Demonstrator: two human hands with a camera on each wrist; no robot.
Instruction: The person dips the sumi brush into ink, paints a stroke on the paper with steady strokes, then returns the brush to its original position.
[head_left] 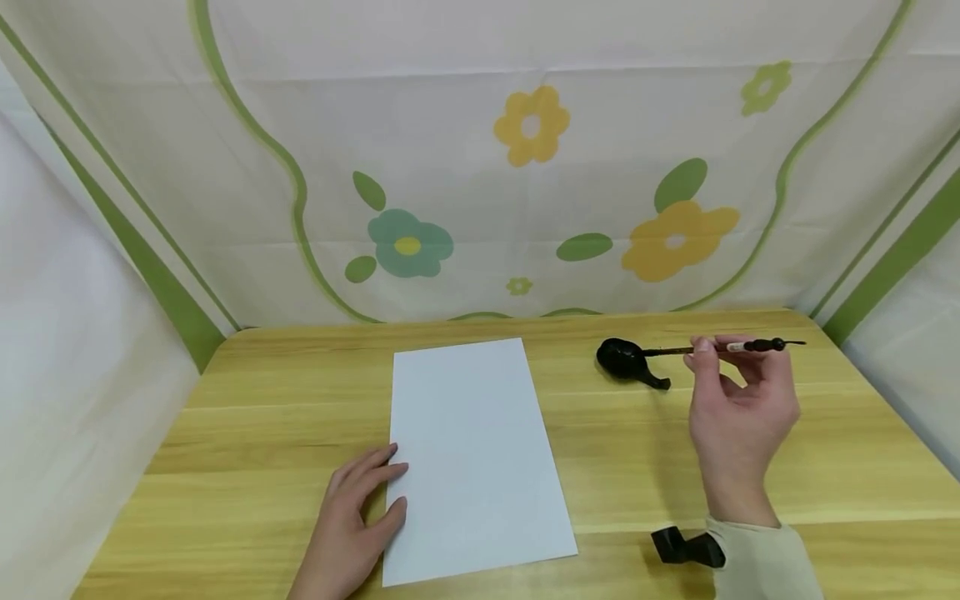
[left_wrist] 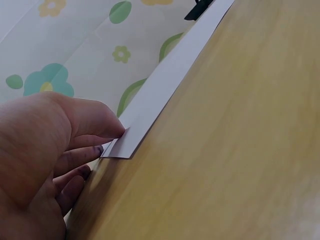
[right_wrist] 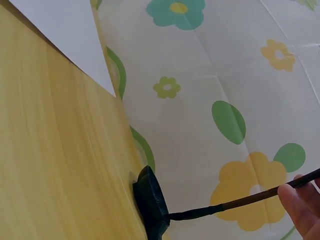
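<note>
My right hand (head_left: 741, 429) pinches a dark-handled writing brush (head_left: 675, 351), its thumb and fingers round the shaft. Dark bristles point left and meet the rim of a small black ink dish (head_left: 621, 358) with a curved tail. In the right wrist view the brush (right_wrist: 245, 201) slopes down to the dish (right_wrist: 151, 200), and only some fingertips of that hand show. A blank white sheet of paper (head_left: 472, 467) lies left of the dish. My left hand (head_left: 348, 517) rests at the paper's left edge, fingers relaxed, with dark smudges on some fingertips (left_wrist: 98, 150).
The pale wooden table (head_left: 262, 433) ends at a white cloth backdrop (head_left: 465, 175) printed with flowers. More cloth (head_left: 67, 350) hangs along the left side. A black wrist mount (head_left: 686, 548) juts from the right sleeve (head_left: 765, 562).
</note>
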